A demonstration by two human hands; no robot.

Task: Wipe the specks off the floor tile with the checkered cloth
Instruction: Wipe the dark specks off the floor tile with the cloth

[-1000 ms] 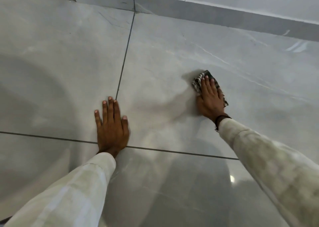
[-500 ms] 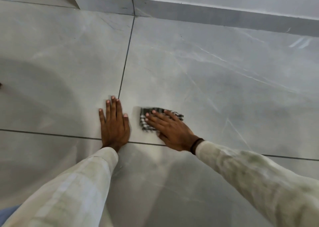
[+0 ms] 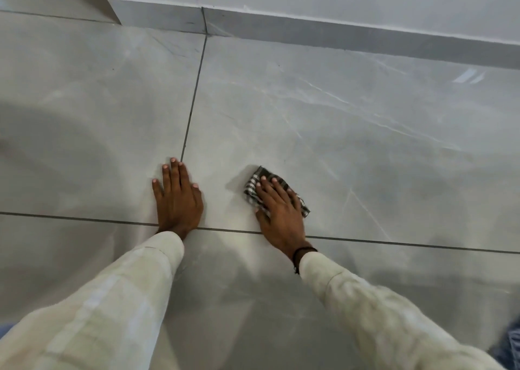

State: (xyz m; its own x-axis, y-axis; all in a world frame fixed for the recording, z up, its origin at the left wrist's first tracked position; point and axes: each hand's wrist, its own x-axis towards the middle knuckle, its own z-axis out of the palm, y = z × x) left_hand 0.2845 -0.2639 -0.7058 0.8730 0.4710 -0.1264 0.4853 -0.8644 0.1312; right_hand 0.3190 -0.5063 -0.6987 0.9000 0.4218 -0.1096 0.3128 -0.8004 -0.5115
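Note:
A large glossy grey floor tile [image 3: 351,133] with pale veins fills the middle and right. My right hand [image 3: 278,212] presses flat on a folded black-and-white checkered cloth [image 3: 253,182] near the tile's front left corner; the cloth's corners stick out past my fingers. My left hand [image 3: 177,198] lies flat and empty on the floor, fingers spread, across the dark grout line [image 3: 194,93] at the tile's left side. A few tiny dark specks [image 3: 278,65] dot the far part of the tile.
A grey skirting board [image 3: 337,34] and white wall run along the far edge. A second grout line [image 3: 408,244] crosses just in front of my hands. Blue fabric [image 3: 509,344] shows at the bottom right corner.
My right hand swept the cloth from the tile's middle down to beside my left hand, then moved it a little to the right. My left hand stayed planted.

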